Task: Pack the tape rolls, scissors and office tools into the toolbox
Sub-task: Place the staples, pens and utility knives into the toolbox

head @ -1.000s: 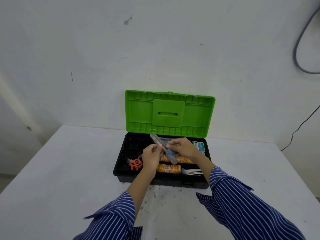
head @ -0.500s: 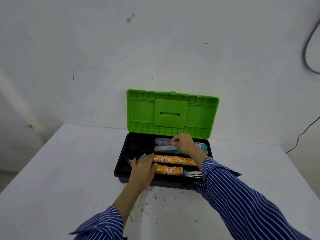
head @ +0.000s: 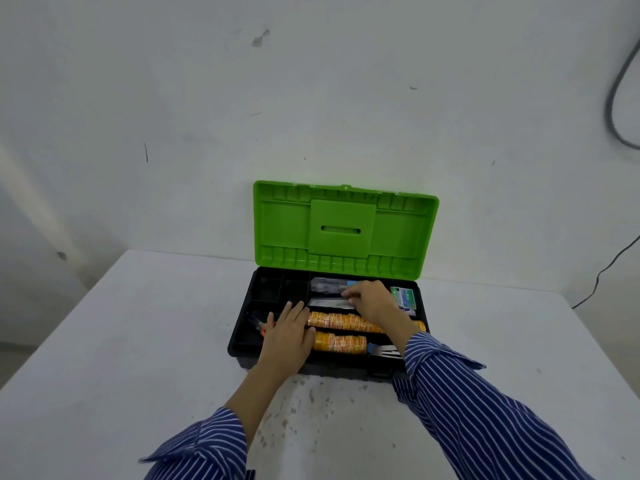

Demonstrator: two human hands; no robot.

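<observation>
A black toolbox (head: 239, 336) with an upright green lid (head: 344, 230) stands at the back of the white table (head: 145, 344). Two rows of orange tape rolls (head: 341, 322) lie in its front compartments. Orange-handled scissors (head: 260, 326) lie at the left, mostly under my left hand (head: 289, 332), which rests flat with straight fingers on the tray. My right hand (head: 370, 299) reaches into the rear compartment, its fingertips on a clear plastic case (head: 327, 303) lying there. A second clear case (head: 325, 284) lies behind it. Green and white boxes (head: 403, 296) sit at the right, a metal tool (head: 386, 349) at the front right.
The wall stands directly behind the lid. A cable (head: 602, 270) runs down the wall to the right of the table. Dark speckles (head: 311, 396) mark the tabletop in front of the box. Small rear-left compartments (head: 280, 289) of the tray hold nothing visible.
The clear case, held up by both hands a second ago, now lies in the rear compartment. My left hand has dropped flat onto the tray over the scissors.
</observation>
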